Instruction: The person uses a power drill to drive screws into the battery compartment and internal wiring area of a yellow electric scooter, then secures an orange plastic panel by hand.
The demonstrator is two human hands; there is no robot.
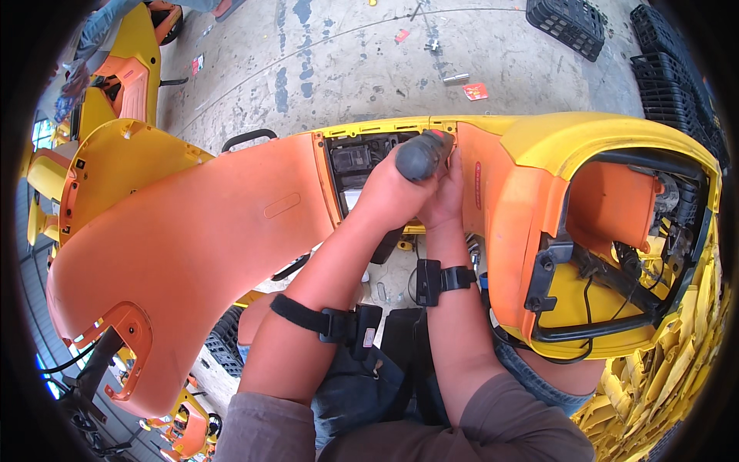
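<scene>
A dark tool handle [422,156] with a red tip is gripped by the left hand [389,192], whose fingers are wrapped tight around it. The tool is held up against the top edge of a big orange and yellow plastic body [531,200], at the spot where the orange part meets the yellow rim. The working end of the tool is hidden behind the hands, so it cannot be seen.

The right hand [445,196] is pressed close beside the left one, just under the tool. Its fingers are covered by the left hand, so it cannot be told whether anything is held by them.

A black strap [319,319] is worn on the left forearm and another black strap [443,279] on the right wrist.

A wide orange panel [200,239] is spread out to the left. Black crates [570,23] are cut off at the top edge of the grey floor [339,69].
</scene>
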